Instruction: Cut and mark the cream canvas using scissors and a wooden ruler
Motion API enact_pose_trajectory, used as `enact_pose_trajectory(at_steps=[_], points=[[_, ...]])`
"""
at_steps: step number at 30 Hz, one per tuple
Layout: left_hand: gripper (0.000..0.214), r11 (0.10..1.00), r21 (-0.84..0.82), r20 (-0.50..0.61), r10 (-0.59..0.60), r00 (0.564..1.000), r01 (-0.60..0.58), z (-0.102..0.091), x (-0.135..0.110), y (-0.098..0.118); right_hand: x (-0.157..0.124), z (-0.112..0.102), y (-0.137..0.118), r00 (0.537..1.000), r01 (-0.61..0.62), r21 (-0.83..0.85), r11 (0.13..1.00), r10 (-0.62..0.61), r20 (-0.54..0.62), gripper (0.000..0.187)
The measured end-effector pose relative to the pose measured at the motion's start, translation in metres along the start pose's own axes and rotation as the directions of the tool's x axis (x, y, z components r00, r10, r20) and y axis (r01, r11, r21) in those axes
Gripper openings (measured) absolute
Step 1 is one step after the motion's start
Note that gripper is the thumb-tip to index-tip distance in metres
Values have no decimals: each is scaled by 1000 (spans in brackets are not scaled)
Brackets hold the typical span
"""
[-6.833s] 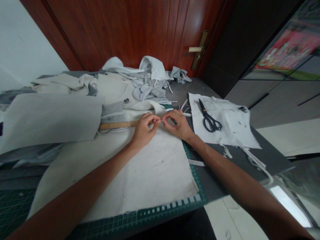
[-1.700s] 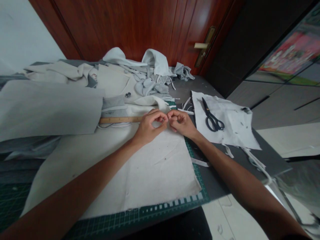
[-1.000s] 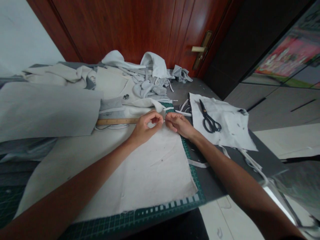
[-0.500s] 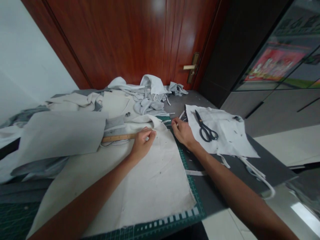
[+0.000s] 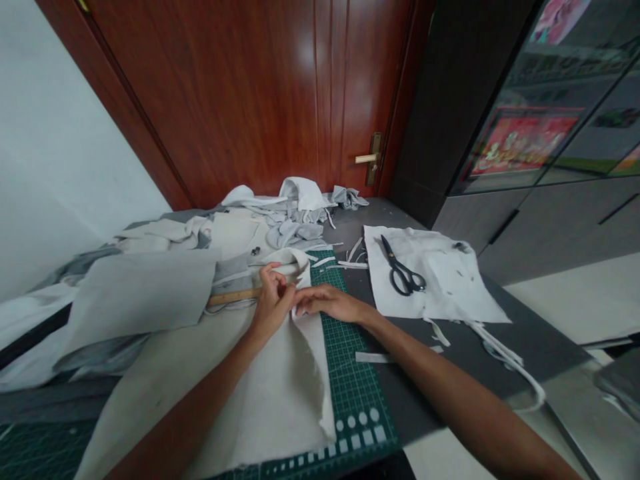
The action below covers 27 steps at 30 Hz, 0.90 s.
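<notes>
A large piece of cream fabric [image 5: 270, 393] lies over a green cutting mat [image 5: 350, 353], its right edge lifted and folded. At the fold, my left hand [image 5: 274, 297] pinches the fabric with thumb and fingers. My right hand [image 5: 327, 301] meets it from the right, fingers closed on the same raised edge, so the two hands touch. Beside my left hand a wooden ruler [image 5: 234, 297] sticks out from under a stiff pale sheet [image 5: 145, 287]. Thin cut strips of fabric [image 5: 353, 265] are scattered beyond my right hand.
Black scissors [image 5: 403, 270] rest on a white cloth [image 5: 450, 273] at the right. Heaped grey and white fabrics [image 5: 295, 233] fill the back of the dark table [image 5: 380, 213]. A wooden door [image 5: 240, 100] stands behind, and a cabinet [image 5: 540, 220] is at the right.
My right hand has moved left from the strips to meet my left hand at the fabric. The fabric's right edge has been lifted and drawn left, uncovering more of the mat.
</notes>
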<state>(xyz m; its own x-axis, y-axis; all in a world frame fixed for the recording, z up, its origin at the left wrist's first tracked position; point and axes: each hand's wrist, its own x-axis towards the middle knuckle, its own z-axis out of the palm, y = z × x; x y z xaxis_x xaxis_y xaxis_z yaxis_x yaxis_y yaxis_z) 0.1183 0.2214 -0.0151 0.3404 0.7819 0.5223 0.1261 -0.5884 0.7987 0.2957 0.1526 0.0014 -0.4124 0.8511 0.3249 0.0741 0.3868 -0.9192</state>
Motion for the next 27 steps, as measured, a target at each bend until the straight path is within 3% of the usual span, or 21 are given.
enact_pose_trajectory(at_steps=[3,6,10,13,17,21,24,27], points=[[44,995,-80,87,-52,995,59,-4,4,-5,2,-6,10,978,-36,58,998,48,-205,15],[41,984,-149,134,-82,988,102,-6,6,-4,0,-28,20,901,-56,40,998,68,-429,16],[35,978,-163,200,-94,975,128,-4,3,2,-2,-46,32,813,-125,80,989,149,-563,2],[43,980,-143,254,-100,962,139,-1,-1,3,-3,-39,36,808,-174,143,974,225,-545,12],[61,980,-104,283,-133,950,168,0,-4,0,-3,-21,27,892,-237,224,945,303,-335,30],[75,981,-41,279,-173,945,192,2,-4,-4,-2,-13,17,949,-218,216,952,259,-182,34],[77,985,16,236,-173,956,174,4,-4,-3,-1,-10,15,966,-174,161,972,200,-161,36],[64,987,84,211,-149,966,134,3,-4,0,-1,-10,16,958,-107,35,994,112,-265,29]])
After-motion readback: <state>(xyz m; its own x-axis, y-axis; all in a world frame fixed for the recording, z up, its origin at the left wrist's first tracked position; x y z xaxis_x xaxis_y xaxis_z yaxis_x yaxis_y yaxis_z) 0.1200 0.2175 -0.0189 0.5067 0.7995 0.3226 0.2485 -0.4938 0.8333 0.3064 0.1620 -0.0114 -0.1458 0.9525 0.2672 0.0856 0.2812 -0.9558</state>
